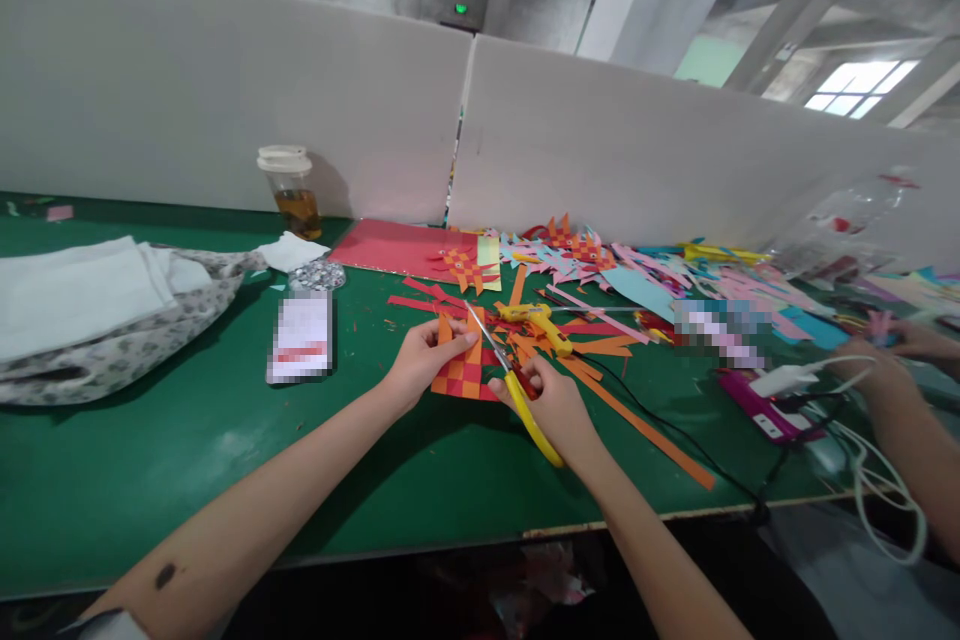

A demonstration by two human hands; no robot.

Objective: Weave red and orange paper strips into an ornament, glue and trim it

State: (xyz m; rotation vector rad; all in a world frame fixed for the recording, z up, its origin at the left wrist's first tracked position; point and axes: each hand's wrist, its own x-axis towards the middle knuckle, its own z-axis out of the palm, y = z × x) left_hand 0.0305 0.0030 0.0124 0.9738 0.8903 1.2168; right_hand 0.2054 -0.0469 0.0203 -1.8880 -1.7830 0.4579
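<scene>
Between my hands is a piece of woven red and orange paper (pixel 459 382) in a checkered pattern, with loose strip ends at its top. My left hand (pixel 421 357) pinches it at its left side. My right hand (pixel 553 407) grips yellow-handled scissors (pixel 534 425), whose metal blades point up and left to the paper's upper strips. Just beyond my right hand lies a yellow glue gun (pixel 546 325) with a black cord. Red and orange paper strips (pixel 600 345) are scattered around it. A finished-looking woven paper fish (pixel 466 267) rests on a red sheet (pixel 397 248).
A lidded cup of brown drink (pixel 294 195), a phone (pixel 301 335) and a patterned cloth bag (pixel 142 320) are at left. Colored paper scraps (pixel 720 285) pile along the partition (pixel 637 160). At right are a purple power strip (pixel 769 410), white cables and another person's hands (pixel 874 360).
</scene>
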